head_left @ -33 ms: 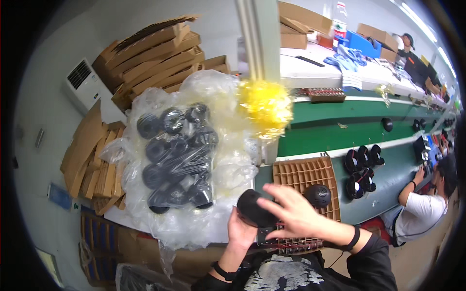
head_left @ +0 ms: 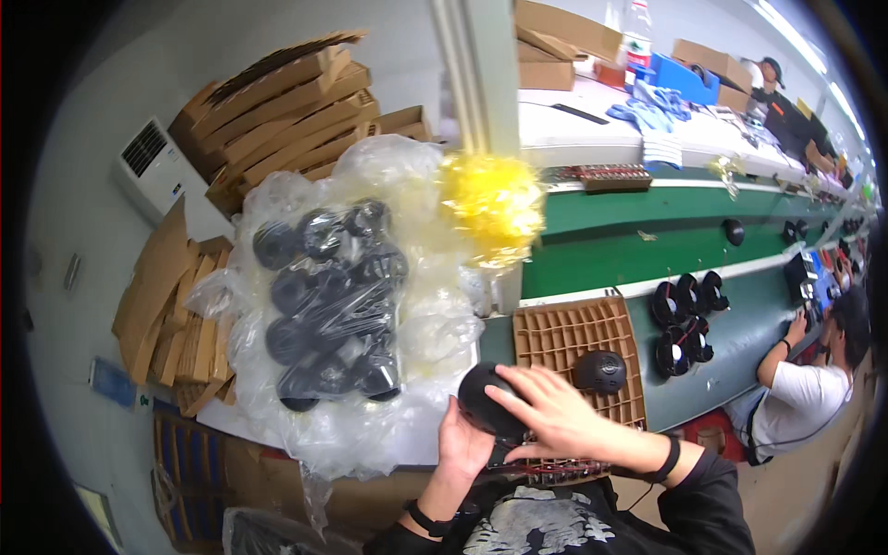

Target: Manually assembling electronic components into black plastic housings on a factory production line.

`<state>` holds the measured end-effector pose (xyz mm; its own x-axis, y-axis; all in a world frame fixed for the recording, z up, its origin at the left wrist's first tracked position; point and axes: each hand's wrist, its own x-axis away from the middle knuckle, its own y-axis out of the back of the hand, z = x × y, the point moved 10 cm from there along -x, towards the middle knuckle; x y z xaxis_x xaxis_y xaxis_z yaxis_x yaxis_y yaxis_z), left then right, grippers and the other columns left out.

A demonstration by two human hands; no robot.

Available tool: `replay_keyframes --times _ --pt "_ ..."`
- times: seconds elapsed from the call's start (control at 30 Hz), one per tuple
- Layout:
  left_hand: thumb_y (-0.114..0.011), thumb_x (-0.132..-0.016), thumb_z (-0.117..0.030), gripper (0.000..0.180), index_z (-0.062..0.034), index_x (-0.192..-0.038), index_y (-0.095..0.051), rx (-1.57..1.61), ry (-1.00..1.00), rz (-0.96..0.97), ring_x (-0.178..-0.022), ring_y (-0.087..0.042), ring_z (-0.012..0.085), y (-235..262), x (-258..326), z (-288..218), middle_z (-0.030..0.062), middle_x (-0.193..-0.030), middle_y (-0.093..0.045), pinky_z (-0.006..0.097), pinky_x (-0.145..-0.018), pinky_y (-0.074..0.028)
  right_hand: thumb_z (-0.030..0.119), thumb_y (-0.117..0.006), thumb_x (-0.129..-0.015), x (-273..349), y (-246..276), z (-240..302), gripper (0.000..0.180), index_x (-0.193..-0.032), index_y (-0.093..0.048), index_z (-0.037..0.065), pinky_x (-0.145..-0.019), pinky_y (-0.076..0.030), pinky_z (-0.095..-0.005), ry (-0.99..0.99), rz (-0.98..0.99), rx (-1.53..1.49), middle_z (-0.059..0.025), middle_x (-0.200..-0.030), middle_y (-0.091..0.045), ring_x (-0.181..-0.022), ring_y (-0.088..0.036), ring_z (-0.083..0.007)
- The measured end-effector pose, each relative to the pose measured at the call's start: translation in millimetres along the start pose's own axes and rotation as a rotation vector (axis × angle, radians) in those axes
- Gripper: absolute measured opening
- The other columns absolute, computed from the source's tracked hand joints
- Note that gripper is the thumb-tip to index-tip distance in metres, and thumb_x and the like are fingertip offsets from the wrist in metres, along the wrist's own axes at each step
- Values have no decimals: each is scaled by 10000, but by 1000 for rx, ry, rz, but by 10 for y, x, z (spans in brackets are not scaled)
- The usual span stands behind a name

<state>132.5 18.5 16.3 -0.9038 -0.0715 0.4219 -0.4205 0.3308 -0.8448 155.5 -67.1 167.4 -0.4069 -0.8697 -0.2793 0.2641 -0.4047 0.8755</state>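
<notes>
My left hand [head_left: 461, 450] cups a black round dome-shaped part [head_left: 483, 400] from below, close to my chest. My right hand [head_left: 555, 421] lies over the same part, its fingers spread across the top and right side. Just behind my hands is a brown cardboard grid tray [head_left: 564, 335] with a second black round part [head_left: 599, 372] sitting in it. To the left lies a large clear plastic bag [head_left: 370, 166] holding several more black round parts [head_left: 328, 296].
A tuft of yellow plastic [head_left: 490, 208] sticks up by a white post. A green conveyor belt [head_left: 629, 250] runs to the right with black parts [head_left: 684, 319] on it. A seated person [head_left: 800, 398] works at the right. Flattened cardboard [head_left: 287, 102] is stacked at the back left.
</notes>
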Motion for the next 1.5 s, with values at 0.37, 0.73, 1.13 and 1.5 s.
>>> replay_keyframes --times 0.37,0.73,1.13,1.5 --pt "-506 -923 -168 310 -29 -1200 -507 -183 163 -148 -1141 -490 290 523 -373 683 129 -1215 -531 423 -1059 -343 280 -734 -648 1166 -64 -3109 759 -1290 -394 58 -950 -438 -437 -704 -368 -65 -209 -1221 -472 -1119 -503 -384" --pt "-503 -910 -237 301 -55 -1145 -546 -267 -6 -371 -1055 -517 259 925 133 475 116 -1133 -565 390 -947 -393 454 -755 -682 1684 -382 -5951 969 -1430 -260 88 -1090 -286 -430 -1367 -197 166 -237 -1460 -254 -1328 -299 -394" --pt "-491 -927 -195 303 -40 -1186 -524 -249 48 -162 -1033 -544 238 750 -209 574 108 -1140 -577 351 -908 -427 323 -775 -674 1521 -611 -2594 781 -1328 -418 89 -1037 -330 -486 -393 91 -96 -228 -1366 -387 -1239 -396 -409" --pt "-493 -934 -173 278 -45 -1181 -510 -640 175 35 -1077 -543 229 558 -235 897 106 -1151 -578 357 -932 -415 205 -780 -641 1911 -878 -2575 788 -1327 -405 107 -980 -413 -423 -808 -203 -277 -222 -1238 -484 -1148 -493 -367"
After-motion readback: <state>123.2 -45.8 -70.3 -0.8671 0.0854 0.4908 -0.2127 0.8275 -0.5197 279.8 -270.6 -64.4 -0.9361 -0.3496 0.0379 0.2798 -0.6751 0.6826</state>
